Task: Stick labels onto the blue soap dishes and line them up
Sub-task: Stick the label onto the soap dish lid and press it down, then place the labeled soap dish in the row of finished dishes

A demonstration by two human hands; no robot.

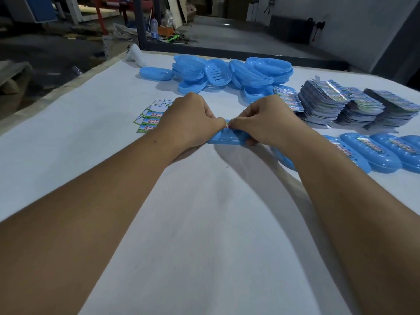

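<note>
Head view: left hand (188, 120) and right hand (261, 123) meeting over a blue soap dish (227, 137) on the white table (204, 223), fingers curled, thumbs and fingertips pinching a small label (228, 124) against its top. Unlabelled dishes (227, 73) heaped beyond; labelled dishes (375, 153) in a row at right (label stacks (354, 108) behind); loose stickers (150, 117) at left.
</note>
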